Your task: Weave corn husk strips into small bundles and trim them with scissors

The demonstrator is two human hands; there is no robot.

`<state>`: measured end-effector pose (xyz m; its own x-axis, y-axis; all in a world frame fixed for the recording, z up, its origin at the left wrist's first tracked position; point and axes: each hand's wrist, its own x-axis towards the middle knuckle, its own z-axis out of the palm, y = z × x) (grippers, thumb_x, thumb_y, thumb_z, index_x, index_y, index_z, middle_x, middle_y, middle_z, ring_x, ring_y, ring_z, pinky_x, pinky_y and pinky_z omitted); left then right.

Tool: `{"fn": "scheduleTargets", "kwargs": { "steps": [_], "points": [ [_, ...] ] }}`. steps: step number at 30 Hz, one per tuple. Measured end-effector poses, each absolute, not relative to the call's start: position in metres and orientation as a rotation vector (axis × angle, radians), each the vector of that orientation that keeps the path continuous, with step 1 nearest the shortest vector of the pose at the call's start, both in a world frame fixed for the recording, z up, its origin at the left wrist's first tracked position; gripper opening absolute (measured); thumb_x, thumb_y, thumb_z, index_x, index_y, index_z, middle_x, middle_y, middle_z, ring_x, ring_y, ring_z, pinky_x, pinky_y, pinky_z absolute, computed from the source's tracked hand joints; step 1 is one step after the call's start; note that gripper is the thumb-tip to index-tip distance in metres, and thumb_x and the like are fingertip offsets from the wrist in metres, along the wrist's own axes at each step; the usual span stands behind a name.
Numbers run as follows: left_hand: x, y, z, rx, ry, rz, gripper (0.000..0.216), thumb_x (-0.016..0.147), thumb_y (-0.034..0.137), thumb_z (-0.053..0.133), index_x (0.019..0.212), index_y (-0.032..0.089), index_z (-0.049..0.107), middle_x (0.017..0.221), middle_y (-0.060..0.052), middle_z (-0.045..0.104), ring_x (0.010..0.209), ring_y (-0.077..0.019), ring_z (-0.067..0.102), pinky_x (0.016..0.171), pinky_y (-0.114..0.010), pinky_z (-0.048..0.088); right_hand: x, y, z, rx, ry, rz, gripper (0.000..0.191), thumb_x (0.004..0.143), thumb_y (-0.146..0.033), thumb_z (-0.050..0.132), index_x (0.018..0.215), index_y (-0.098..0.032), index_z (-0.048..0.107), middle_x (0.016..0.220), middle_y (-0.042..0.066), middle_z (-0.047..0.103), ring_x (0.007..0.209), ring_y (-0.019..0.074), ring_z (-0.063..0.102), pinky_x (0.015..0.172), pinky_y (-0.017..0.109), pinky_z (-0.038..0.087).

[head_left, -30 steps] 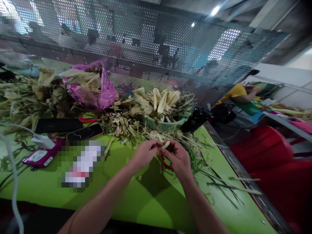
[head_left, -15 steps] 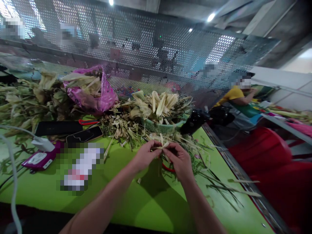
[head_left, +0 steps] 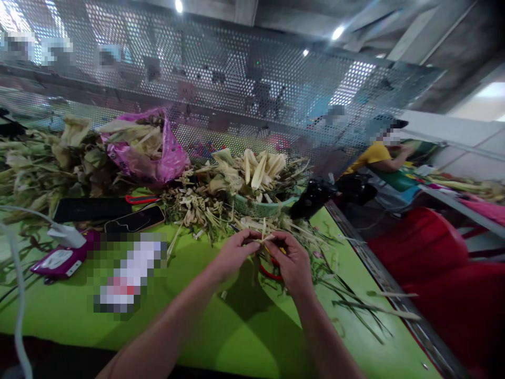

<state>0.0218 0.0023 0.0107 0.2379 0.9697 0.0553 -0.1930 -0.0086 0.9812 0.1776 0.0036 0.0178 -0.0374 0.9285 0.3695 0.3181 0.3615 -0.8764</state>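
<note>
My left hand (head_left: pixel 239 248) and my right hand (head_left: pixel 291 256) meet over the green table, fingertips pinched on a pale strip of corn husk (head_left: pixel 264 237). Part of the strip sticks up between them; the rest is hidden by the fingers. Under my right hand lies something with a red loop (head_left: pixel 269 272), perhaps scissors, partly covered. Just beyond the hands stands a green basket (head_left: pixel 258 207) heaped with dry corn husks (head_left: pixel 262 168). Husk scraps and thin stalks (head_left: pixel 197 208) lie to its left.
A pink plastic bag (head_left: pixel 152 158) of husks sits at the back left beside a husk pile (head_left: pixel 43 158). Phones (head_left: pixel 134 220), a red-handled cutter (head_left: pixel 141 199) and a purple power strip (head_left: pixel 65 258) lie left. A perforated screen (head_left: pixel 221 79) stands behind; red chairs (head_left: pixel 426 242) and a person (head_left: pixel 379 152) are right.
The view has shifted slightly. Both hands stay together on the husk strip, whose upright end has changed its angle a little. More of the red loop shows below the right hand.
</note>
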Motion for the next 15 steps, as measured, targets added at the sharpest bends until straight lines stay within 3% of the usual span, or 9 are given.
{"fn": "scheduleTargets", "kwargs": {
  "steps": [6,11,15],
  "points": [
    [0.014,0.009,0.006,1.494,1.073,1.184,0.025,0.085,0.034,0.05,0.07,0.016,0.058,0.074,-0.002,0.054,0.074,-0.015,0.048,0.069,-0.027,0.038,0.176,0.004,0.014,-1.074,-1.776,0.609,0.005,0.08,-0.025,0.063,0.081,-0.02,0.063,0.079,0.002,0.063,0.075,0.0167,0.058,0.072,0.029,0.045],
    [0.015,0.014,0.001,1.399,1.094,1.156,0.02,0.079,0.03,0.055,0.067,0.015,0.058,0.064,0.001,0.053,0.064,-0.0124,0.046,0.061,-0.024,0.034,0.172,0.002,0.013,-1.007,-1.853,0.587,0.002,0.082,-0.023,0.062,0.082,-0.021,0.063,0.08,0.002,0.064,0.076,0.0166,0.059,0.074,0.029,0.045],
    [0.017,0.015,-0.004,1.306,1.06,1.26,0.01,0.076,0.025,0.057,0.072,0.016,0.058,0.068,0.0,0.057,0.065,-0.012,0.049,0.062,-0.024,0.037,0.172,0.001,0.014,-1.047,-1.83,0.584,0.005,0.082,-0.025,0.062,0.084,-0.021,0.064,0.081,0.002,0.065,0.076,0.0172,0.06,0.073,0.03,0.046]
  ]
}}
